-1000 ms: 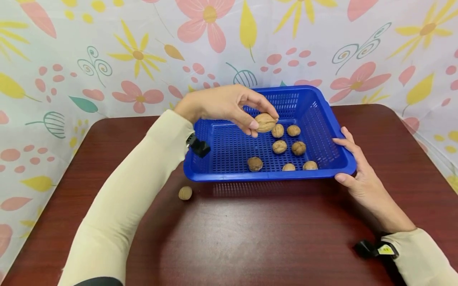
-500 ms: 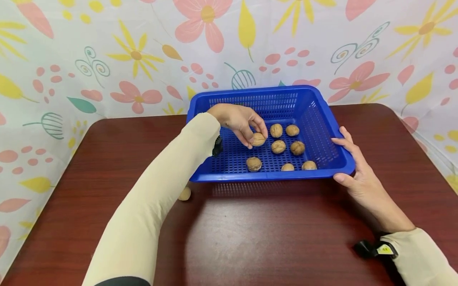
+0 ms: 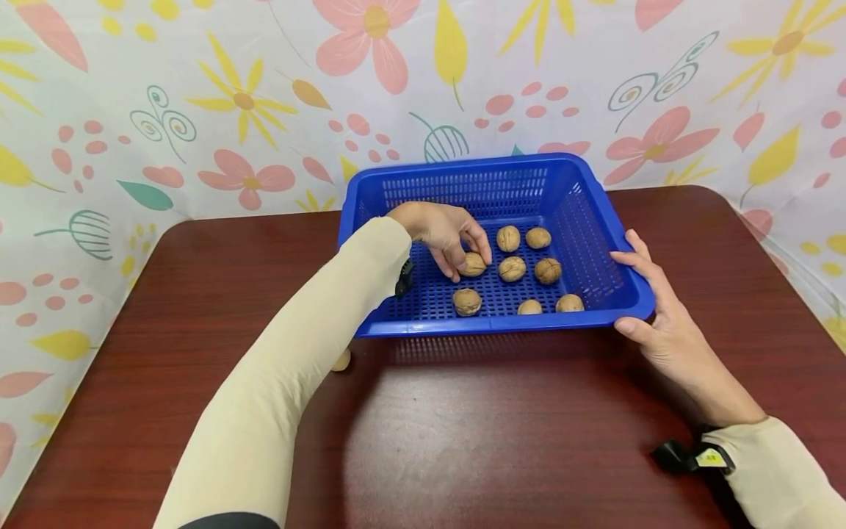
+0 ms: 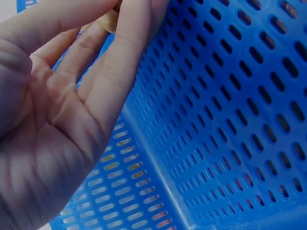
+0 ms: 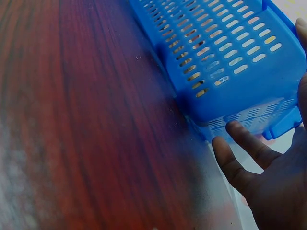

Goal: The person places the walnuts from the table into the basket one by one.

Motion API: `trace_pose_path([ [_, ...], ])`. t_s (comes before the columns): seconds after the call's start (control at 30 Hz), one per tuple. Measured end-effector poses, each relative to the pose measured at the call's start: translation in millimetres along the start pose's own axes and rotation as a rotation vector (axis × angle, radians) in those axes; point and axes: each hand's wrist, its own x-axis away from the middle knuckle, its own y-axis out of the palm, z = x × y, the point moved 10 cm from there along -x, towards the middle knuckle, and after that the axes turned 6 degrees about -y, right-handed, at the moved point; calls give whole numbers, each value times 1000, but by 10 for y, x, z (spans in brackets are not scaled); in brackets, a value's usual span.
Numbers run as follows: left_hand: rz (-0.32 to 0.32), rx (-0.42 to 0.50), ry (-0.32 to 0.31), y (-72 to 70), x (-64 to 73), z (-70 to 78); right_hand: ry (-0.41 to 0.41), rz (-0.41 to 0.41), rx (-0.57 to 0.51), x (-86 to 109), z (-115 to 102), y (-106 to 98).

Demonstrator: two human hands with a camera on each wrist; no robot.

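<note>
My left hand reaches down into a blue perforated plastic basket. Thumb and fingers pinch a walnut low over the basket's floor. Only a sliver of that walnut shows past the fingers in the left wrist view. At the front right corner, my right hand holds the basket's rim, thumb at the front and fingers along the side. The right wrist view has that hand beside the basket's outer wall, some fingers spread below. Several other walnuts lie inside, mostly in the right half.
One walnut lies on the dark red-brown table outside the basket's front left corner, partly covered by the left sleeve. A flower-patterned cloth hangs close behind the basket.
My left hand has come down from above the basket to near its floor, carrying the walnut. The left sleeve now partly covers the walnut on the table. My right hand stays at the rim.
</note>
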Motion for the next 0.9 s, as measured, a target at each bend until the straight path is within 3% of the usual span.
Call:
trace_pose_path([
  [0.3,2,-23,8,-7,47,10,5,-8,-2,6,4,5],
  [0.47,34,-62,8,-85,186,33,5,-7,-7,-7,2,16],
  [0.57,79,-82,38,-155,380,114,8,-8,-5,-10,5,30],
  [0.7,159,-128,114,-207,759,310,0,-7,5,-15,-4,28],
  [0.8,229,-154,180,-190,1080,430,-11,-3,11,-17,-14,13],
  [0.9,296,-156,228,-128,1368,454,-19,4,21,-13,-18,0],
])
